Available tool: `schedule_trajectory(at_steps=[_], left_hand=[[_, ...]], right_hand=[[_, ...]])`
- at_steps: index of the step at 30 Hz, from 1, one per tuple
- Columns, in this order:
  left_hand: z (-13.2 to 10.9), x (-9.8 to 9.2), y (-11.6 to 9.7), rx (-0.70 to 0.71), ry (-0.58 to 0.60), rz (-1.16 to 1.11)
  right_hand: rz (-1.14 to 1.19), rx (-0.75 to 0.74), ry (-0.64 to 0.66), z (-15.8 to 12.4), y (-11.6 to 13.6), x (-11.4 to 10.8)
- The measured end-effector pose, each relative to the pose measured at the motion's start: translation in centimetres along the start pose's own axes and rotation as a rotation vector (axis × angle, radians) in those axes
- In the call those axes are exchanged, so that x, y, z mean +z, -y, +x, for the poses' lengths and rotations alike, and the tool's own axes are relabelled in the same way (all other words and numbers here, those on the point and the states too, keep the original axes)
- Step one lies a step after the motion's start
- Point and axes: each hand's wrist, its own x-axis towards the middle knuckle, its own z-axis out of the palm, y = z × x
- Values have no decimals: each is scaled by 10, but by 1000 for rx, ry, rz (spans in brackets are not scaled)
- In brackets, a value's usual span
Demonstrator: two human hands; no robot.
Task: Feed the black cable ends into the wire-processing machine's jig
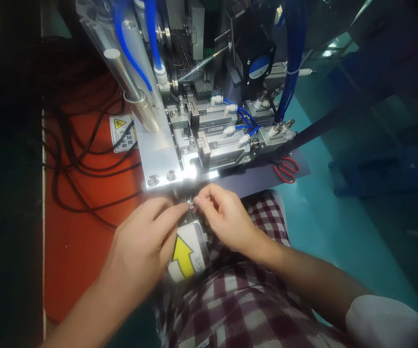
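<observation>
Pinches a small reddish part (191,206) between the fingertips of the left hand (143,241) and the right hand (227,217) — both closed on it, thumb against forefinger. Holds it just below the edge of the aluminium plate (158,154), right above the yellow arrow label (186,253). Too small to identify. Well off to the right, red-handled cutters (287,169) — to the left, black cables (78,159) over the orange surface.

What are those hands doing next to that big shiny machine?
A person is working at a metal machine. Their left hand and right hand both pinch a tiny wired piece between the fingertips, just below the machine's front edge and above a yellow arrow sticker. The piece is too small and blurry to name. Red scissors lie off to the right, untouched.
</observation>
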Motion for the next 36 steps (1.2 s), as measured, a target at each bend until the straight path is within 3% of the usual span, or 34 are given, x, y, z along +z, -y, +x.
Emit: schedule_trajectory(at_steps=[3,10,16,19,21,24,27,31,36], left_hand=[[0,-1,-1,11,10,15],[1,-1,-1,20,17,28],[1,1,0,16,-6,-3],[1,2,0,4,-5,-8],[1,2,-1,-6,-6,-14],[1,2,0,-7,-8,-20],[1,2,0,-5,-13,-23],[1,2,0,5,-15,-28],[0,1,1,6,-19,-31]], right_hand=[[-101,-74,-35,-2,1,0],[-98,-43,-61,-3,-1,4],[272,195,59,-6,-11,6],[321,248,80,-10,-7,6],[211,153,18,-12,-2,6],[-120,-167,-136,-14,6,3],[-261,-339,-173,-11,8,-1],[-163,-307,-173,-5,5,-3],[62,-119,-122,-3,-1,-5]])
